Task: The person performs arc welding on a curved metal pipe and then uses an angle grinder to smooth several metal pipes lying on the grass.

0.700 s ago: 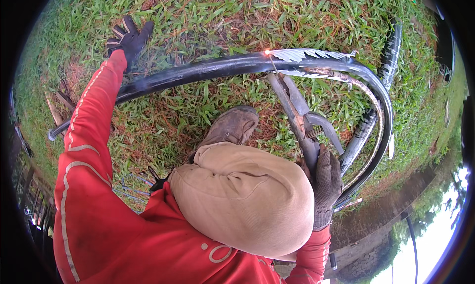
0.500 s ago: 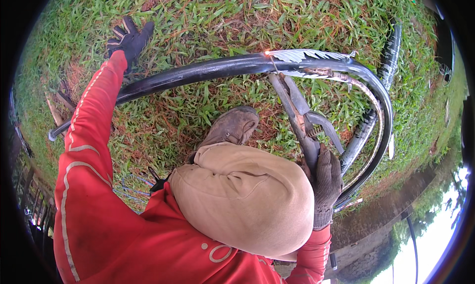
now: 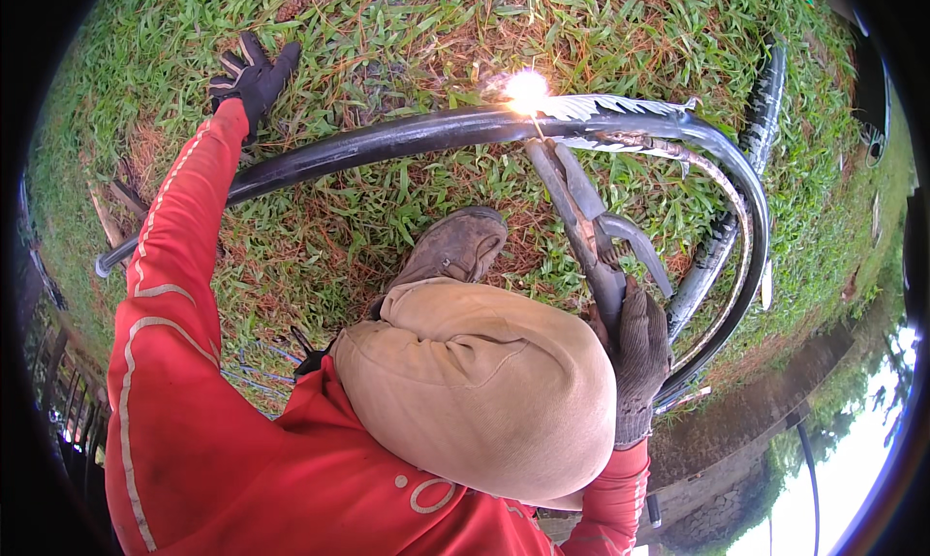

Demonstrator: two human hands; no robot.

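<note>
My right hand (image 3: 641, 348), in a dark knit glove, is wrapped round the handle of a welding electrode holder (image 3: 587, 229). A thin electrode (image 3: 538, 128) sticks out of its jaws. At the electrode's tip a bright white-orange arc (image 3: 528, 91) burns on the upper edge of a curved black metal tube (image 3: 387, 141). Jagged, leaf-like silver metal strips (image 3: 610, 106) run along the tube right of the arc. My left hand (image 3: 257, 79), in a black glove, lies with fingers spread on the grass just beyond the tube's left part, holding nothing.
My bent knee (image 3: 484, 382) and brown boot (image 3: 453, 248) are inside the curve of the tube. Another black-and-silver tube (image 3: 712, 256) lies under the curve at right. A low concrete edge (image 3: 746, 391) runs at the lower right. Wood pieces (image 3: 107, 215) lie at far left.
The small orange glow at the electrode's tip has flared into a large bright arc, with a little smoke or glare beside it. Both hands stay almost in place.
</note>
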